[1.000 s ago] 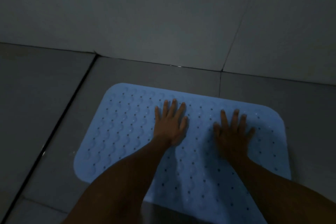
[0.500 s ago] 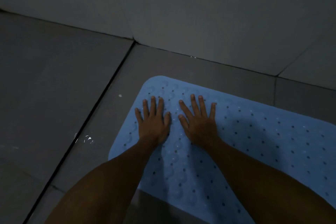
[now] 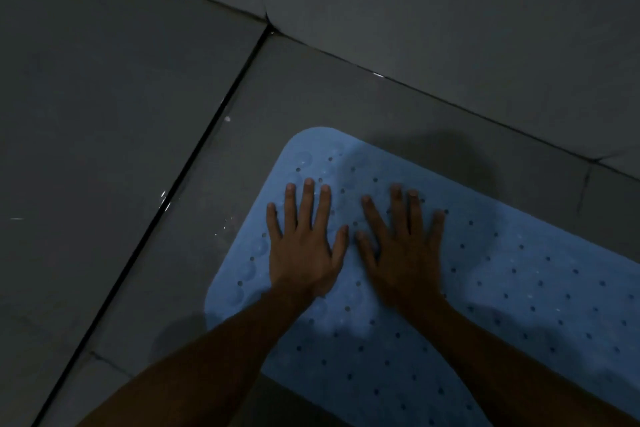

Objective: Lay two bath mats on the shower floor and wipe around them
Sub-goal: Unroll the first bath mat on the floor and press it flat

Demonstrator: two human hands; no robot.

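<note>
— Dim grey tiles made up the shower floor (image 3: 121,97), with a dark grout line (image 3: 194,163) running off to the left of the hands and the wall (image 3: 450,10) rising just beyond the fingertips. Where was the mat?

— One blue bath mat (image 3: 519,288) lay flat on the floor, its rounded corner just ahead and left of the left hand (image 3: 304,253). The rest ran off past the right hand (image 3: 401,260) and out of view. No second mat was visible.

— And the grip?

— Both hands were spread flat, palms down, side by side with thumbs near each other, pressing on the mat's corner area. Nothing was pinched or curled round.

— How would you judge it to handle?

— Probably thin, floppy rubber or plastic, light, dotted with drain holes and faint round bumps that looked like suction cups. It would likely droop if lifted by one corner, so I'd take it along an edge with both hands. Pressing down seemed meant to seat it.

— Any risk?

— A few bright flecks (image 3: 225,225) left of the left hand looked like water, so the floor might have been slippery there.
</note>
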